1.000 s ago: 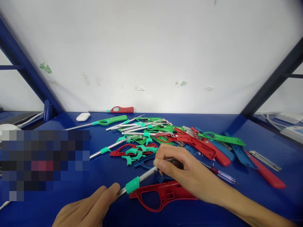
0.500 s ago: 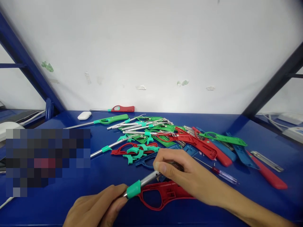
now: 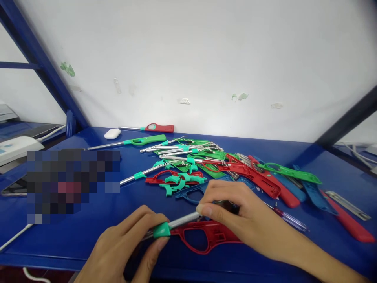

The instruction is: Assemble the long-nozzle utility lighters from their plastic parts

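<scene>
A gas lighter's metal tube (image 3: 186, 219) slants between my two hands. My left hand (image 3: 125, 243) pinches the teal collar (image 3: 161, 230) on it between thumb and fingers. The upper right end of the tube is in the closed fingers of my right hand (image 3: 235, 208); a dark part beneath these fingers is mostly hidden. Under the tube lies a red handle half (image 3: 210, 236), hollow side up, its right end covered by my right hand. Just behind my right hand is a blue handle half (image 3: 188, 192), partly hidden.
Behind my hands lie loose teal collars (image 3: 182, 180), several metal tubes with wires, red handle halves (image 3: 253, 177) and green ones (image 3: 290, 173). A purple screwdriver (image 3: 291, 220) is at the right. Whole lighters (image 3: 150, 139), a white case (image 3: 112, 134) and a blurred patch are left.
My left hand has shifted from the tube below the collar onto the collar itself, its thumb now pressing it. My right hand keeps its hold. The camera view has turned slightly.
</scene>
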`<state>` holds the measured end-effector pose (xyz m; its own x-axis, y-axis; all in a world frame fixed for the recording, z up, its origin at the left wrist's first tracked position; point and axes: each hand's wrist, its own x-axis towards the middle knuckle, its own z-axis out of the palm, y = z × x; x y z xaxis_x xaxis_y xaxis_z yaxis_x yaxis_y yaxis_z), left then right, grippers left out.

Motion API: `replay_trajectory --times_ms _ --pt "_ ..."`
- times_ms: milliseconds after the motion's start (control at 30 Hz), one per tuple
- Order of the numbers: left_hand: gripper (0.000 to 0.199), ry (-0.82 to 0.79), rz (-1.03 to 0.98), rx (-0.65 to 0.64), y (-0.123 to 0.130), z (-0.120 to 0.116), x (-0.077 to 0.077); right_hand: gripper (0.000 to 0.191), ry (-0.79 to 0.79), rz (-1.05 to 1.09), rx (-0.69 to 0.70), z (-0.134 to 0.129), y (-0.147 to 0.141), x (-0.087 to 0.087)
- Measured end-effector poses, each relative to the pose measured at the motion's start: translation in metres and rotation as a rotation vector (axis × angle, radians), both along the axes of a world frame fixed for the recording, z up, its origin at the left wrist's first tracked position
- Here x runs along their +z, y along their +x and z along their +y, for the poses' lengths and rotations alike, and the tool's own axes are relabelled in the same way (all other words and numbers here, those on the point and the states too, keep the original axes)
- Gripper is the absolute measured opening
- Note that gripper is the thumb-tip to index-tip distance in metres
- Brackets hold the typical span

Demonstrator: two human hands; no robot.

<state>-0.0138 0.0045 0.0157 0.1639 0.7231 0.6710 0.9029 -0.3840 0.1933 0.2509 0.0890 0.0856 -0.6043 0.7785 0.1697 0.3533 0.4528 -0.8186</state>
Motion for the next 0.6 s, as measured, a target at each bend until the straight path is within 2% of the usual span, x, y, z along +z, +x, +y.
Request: replay_trajectory --times_ms 100,233,367,467,600 --pt "0.038 -0.062 0.078 -0.042 -0.006 0.0 0.002 0.02 0.042 -0.048 -0.012 0.003 -0.003 -0.003" --pt "0.037 -0.065 0.113 -0.086 -0.01 0.001 0.009 0.017 0.045 -0.061 0.005 0.002 -0.009 -0.008" --pt "0.027 -0.273 0.037 -0.251 -0.008 0.008 0.023 0.013 0.071 -0.035 0.019 -0.004 -0.016 -0.014" --pt "0.021 -0.326 -0.004 -0.251 -0.008 0.012 0.03 0.009 0.131 -0.06 0.023 -0.008 -0.019 -0.019" --pt "0.023 -0.315 -0.001 -0.227 -0.009 0.013 0.028 0.012 0.175 -0.113 0.027 -0.014 -0.017 -0.02"
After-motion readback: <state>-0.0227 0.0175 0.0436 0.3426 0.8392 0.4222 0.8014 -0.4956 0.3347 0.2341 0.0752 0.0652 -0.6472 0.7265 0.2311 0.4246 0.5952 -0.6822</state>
